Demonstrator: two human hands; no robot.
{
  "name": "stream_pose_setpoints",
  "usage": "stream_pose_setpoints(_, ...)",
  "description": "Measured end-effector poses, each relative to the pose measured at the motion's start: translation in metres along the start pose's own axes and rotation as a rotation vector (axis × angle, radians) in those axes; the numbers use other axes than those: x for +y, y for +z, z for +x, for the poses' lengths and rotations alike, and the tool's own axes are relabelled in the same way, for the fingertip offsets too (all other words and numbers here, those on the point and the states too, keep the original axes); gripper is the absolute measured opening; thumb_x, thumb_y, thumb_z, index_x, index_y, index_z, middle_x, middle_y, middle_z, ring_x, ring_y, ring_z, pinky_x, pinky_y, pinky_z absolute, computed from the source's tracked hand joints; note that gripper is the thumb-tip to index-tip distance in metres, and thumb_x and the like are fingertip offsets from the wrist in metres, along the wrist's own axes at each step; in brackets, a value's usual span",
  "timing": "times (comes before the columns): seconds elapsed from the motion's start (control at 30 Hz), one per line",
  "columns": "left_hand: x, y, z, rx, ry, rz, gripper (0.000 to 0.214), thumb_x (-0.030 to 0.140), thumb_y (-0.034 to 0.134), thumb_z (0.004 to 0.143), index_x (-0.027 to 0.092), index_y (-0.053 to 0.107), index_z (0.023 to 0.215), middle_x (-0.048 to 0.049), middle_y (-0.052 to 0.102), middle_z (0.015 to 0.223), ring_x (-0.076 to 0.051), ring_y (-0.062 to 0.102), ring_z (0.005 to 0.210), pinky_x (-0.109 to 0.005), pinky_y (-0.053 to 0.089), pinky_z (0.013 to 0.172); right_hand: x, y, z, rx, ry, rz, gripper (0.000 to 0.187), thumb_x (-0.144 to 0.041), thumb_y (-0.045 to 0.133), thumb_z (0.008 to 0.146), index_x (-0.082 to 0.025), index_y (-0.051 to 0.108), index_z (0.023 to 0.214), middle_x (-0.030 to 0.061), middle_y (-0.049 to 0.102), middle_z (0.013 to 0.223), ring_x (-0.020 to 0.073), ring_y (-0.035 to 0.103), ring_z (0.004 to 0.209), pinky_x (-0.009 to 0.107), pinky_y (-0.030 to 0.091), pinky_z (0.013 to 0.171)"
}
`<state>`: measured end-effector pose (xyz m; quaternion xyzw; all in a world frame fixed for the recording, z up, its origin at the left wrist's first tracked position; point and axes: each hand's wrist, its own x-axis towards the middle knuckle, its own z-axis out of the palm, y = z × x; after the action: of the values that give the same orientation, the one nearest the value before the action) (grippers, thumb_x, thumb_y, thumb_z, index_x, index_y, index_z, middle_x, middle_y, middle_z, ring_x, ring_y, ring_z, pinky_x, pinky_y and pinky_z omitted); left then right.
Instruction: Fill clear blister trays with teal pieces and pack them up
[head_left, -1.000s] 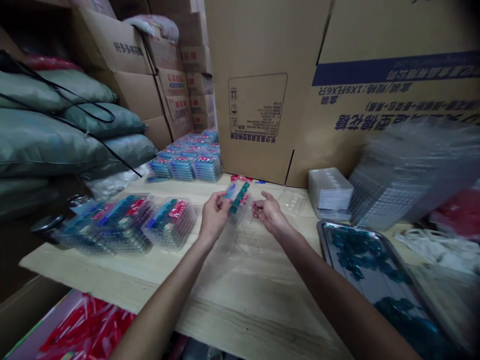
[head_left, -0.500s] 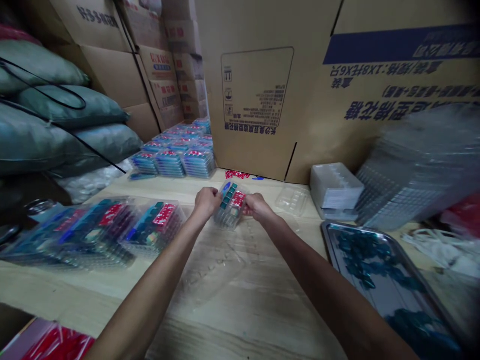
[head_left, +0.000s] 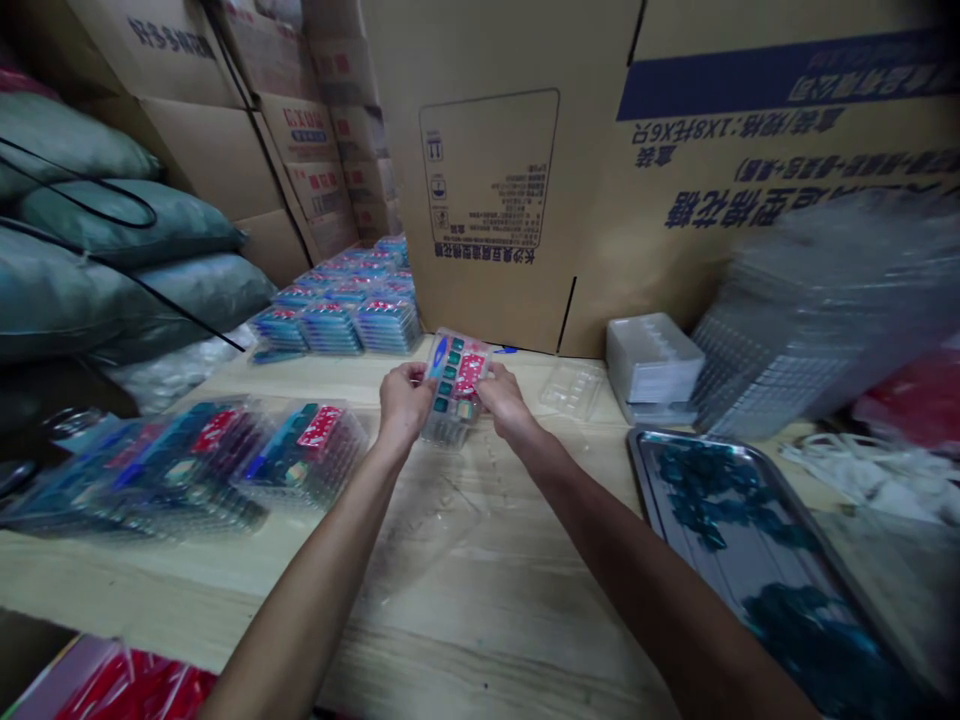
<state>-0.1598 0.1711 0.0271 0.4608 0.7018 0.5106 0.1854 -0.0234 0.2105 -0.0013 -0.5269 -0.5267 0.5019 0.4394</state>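
A clear plastic blister pack (head_left: 452,385) with teal pieces, a red label and a blue item inside is held above the wooden table (head_left: 480,590). My left hand (head_left: 401,405) grips its left edge and my right hand (head_left: 504,402) grips its right edge, both with fingers closed on it. An empty clear plastic shell (head_left: 420,520) lies flat on the table just below my hands.
Stacks of filled packs (head_left: 300,455) lie at the left, more filled packs (head_left: 337,315) at the back. A metal tray (head_left: 750,550) with teal pieces lies at the right. Empty clear shells (head_left: 649,365) and large cardboard boxes (head_left: 675,170) stand behind. Green sacks (head_left: 112,260) pile up at far left.
My right hand came in and took hold of the pack's right edge. Both hands then raised the pack slightly and tilted its face toward me.
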Motion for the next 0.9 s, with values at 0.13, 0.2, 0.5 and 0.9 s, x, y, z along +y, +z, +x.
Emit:
stream_pose_setpoints(0.13,0.018,-0.011,-0.062,-0.12,0.019,-0.18,0.04,0.038,0.078,0.065,0.013,0.069,0.096,-0.0026,0.067,0.08,-0.015,0.06,0.07,-0.026,0.048,0.066,-0.001,-0.052,-0.049,0.015,-0.071,-0.057,0.041,-0.022,0.053,0.076,-0.021,0.063,0.116,0.0008,0.068,0.083,0.0144,0.059,0.068,0.023,0.043,0.06)
stream_pose_setpoints(0.2,0.021,-0.014,-0.116,-0.251,0.017,-0.212,0.041,0.04,0.077,0.068,0.014,0.069,0.099,-0.0025,0.067,0.083,-0.015,0.061,0.072,-0.026,0.049,0.068,0.015,-0.093,-0.094,0.014,-0.145,-0.201,0.04,-0.027,0.051,0.082,-0.02,0.062,0.12,0.0005,0.066,0.079,0.0151,0.057,0.067,0.025,0.043,0.062)
stream_pose_setpoints(0.5,-0.022,0.019,-0.281,-0.615,0.055,0.054,0.025,0.025,0.056,0.085,0.018,0.067,0.106,-0.0075,0.066,0.096,-0.022,0.063,0.091,-0.04,0.051,0.086,0.104,-0.181,-0.245,0.032,-0.089,-0.777,0.033,-0.024,0.043,0.087,-0.017,0.06,0.114,0.0118,0.065,0.095,0.0257,0.062,0.091,0.037,0.05,0.082)
stream_pose_setpoints(0.9,-0.008,0.056,-0.255,-0.426,0.21,0.231,0.038,0.022,0.056,0.084,0.017,0.067,0.12,-0.0112,0.056,0.107,-0.025,0.06,0.098,-0.042,0.052,0.09,0.074,-0.168,-0.207,0.094,0.013,-0.851,0.044,-0.029,0.041,0.095,-0.009,0.053,0.132,0.0225,0.062,0.116,0.0335,0.06,0.11,0.048,0.046,0.097)
